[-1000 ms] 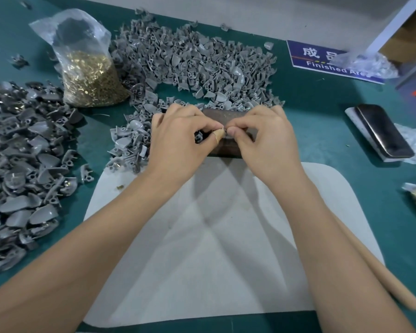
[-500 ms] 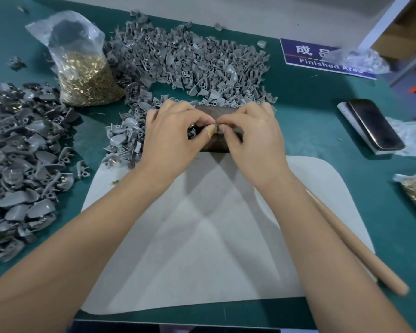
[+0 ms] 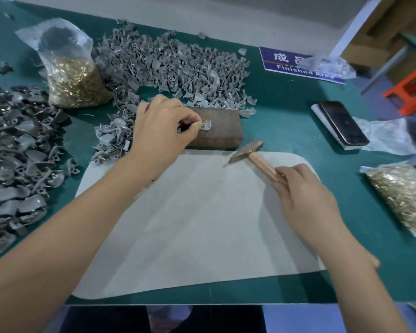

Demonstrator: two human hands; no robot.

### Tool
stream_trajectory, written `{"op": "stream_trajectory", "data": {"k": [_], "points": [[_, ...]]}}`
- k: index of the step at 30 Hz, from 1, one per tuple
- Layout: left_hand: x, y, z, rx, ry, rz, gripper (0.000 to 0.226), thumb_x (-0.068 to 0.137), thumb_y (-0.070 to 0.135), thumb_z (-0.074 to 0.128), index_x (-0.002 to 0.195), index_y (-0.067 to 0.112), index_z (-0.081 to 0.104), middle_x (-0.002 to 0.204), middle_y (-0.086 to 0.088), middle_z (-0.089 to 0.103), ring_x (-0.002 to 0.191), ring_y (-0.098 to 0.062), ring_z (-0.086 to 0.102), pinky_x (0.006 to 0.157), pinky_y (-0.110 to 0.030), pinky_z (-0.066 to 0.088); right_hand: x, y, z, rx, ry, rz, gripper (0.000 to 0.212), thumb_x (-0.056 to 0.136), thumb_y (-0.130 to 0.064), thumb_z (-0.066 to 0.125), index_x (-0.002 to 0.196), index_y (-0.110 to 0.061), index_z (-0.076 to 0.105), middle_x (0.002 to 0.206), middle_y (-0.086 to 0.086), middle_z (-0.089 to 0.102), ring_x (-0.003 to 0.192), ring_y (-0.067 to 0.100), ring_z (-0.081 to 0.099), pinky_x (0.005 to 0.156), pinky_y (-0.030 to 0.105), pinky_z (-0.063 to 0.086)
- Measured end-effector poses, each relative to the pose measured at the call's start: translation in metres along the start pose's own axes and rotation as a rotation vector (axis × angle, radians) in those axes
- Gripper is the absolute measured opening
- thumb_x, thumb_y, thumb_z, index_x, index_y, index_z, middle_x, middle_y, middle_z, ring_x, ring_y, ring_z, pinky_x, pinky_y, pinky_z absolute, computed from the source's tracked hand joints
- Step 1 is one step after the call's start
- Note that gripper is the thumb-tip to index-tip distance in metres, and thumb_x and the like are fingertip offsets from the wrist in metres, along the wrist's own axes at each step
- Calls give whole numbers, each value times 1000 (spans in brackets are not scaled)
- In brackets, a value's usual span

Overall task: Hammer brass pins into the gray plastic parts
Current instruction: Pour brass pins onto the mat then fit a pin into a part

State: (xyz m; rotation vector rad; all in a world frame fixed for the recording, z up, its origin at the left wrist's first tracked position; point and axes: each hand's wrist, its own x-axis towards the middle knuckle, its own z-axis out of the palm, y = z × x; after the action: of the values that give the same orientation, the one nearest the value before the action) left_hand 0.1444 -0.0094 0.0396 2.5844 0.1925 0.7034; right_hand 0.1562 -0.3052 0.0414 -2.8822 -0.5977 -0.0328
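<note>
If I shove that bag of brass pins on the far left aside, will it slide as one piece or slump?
Probably slumps: the clear plastic bag of brass pins looks thin and crinkled, loosely filled. Likely heavy for its size, being packed with metal. Its open-looking top could spill pins if tipped toward the pile of gray plastic parts.

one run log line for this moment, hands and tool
left hand: pinches gray part on block | right hand: grips hammer | strike: not yet

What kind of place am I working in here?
Likely a small factory assembly bench: heaps of gray plastic parts, bags of brass pins, and a "Finished Area" sign on the green table.
</note>
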Motion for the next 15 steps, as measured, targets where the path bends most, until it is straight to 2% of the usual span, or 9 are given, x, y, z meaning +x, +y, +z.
{"op": "stream_trajectory", "data": {"k": [2, 5, 7, 10, 13, 15], "points": [[2, 2, -2, 14, -25, 8, 10, 95, 38, 66, 96, 34, 75, 91, 12, 63, 104, -18, 50, 86, -36, 30, 5, 0, -10, -73, -13, -39, 32, 105, -37, 41, 127, -20, 58, 118, 0, 52, 92, 34, 60, 71, 45, 50], [8, 4, -6, 44, -61, 25, 11, 95, 38, 66, 93, 33, 75, 90, 11, 64, 103, -20, 51, 86, -38, 33, 15, 3, -28, 8, 3, -109, 31, 104, -38, 37, 124, -25, 57, 110, -7, 49, 87, 32, 59, 71, 49, 49], [12, 4, -7, 71, -77, 42, 13, 95, 38, 65, 94, 31, 76, 89, 10, 64, 102, -20, 51, 85, -37, 35, 23, 5, -39, 126, 48, -165, 26, 104, -38, 39, 120, -29, 57, 101, -14, 48, 86, 21, 55, 74, 46, 47], [12, 1, -6, 65, -72, 59, 15, 95, 37, 65, 96, 30, 77, 90, 10, 64, 102, -19, 51, 85, -35, 36, 43, -1, -47, 206, 131, -217, 18, 106, -41, 35, 110, -36, 52, 90, -23, 55, 76, 7, 51, 67, 40, 41], [7, -1, -4, 0, -60, 30, 14, 96, 38, 65, 99, 31, 77, 92, 12, 62, 104, -19, 51, 88, -35, 36, 67, -18, -43, 291, 147, -200, 15, 105, -48, 42, 111, -36, 50, 82, -15, 62, 75, 15, 56, 73, 44, 46], [4, -1, -3, -14, -55, 17, 13, 96, 39, 66, 99, 33, 77, 92, 14, 61, 104, -18, 51, 88, -36, 35, 77, -29, -39, 302, 187, -224, 17, 103, -48, 50, 118, -40, 49, 86, -17, 62, 75, 14, 52, 69, 39, 42]]}}
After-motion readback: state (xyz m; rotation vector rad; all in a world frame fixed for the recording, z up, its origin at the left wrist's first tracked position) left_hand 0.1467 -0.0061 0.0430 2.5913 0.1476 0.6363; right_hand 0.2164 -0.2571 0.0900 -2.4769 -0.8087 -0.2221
